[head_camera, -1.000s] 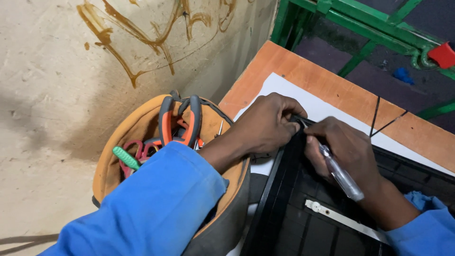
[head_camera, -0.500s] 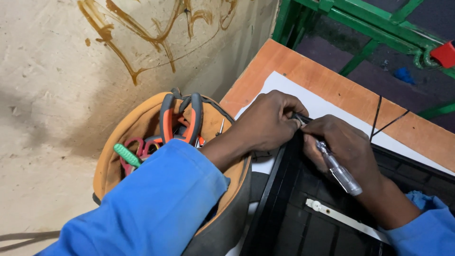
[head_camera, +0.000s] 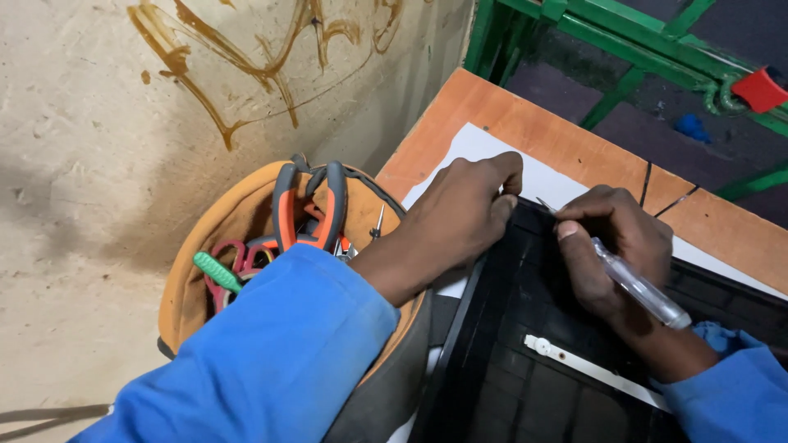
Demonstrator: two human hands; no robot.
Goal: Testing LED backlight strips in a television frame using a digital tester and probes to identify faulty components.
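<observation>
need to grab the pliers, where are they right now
In the head view, the orange-handled pliers stand handles-up in the tan tool pouch at left, just beyond the blue sleeve.

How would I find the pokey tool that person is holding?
Start at the orange wooden tabletop and find the black ribbed panel lying on it. At its top edge, the right hand grips a thin screwdriver with a clear plastic handle, the only see-through tool here.
</observation>
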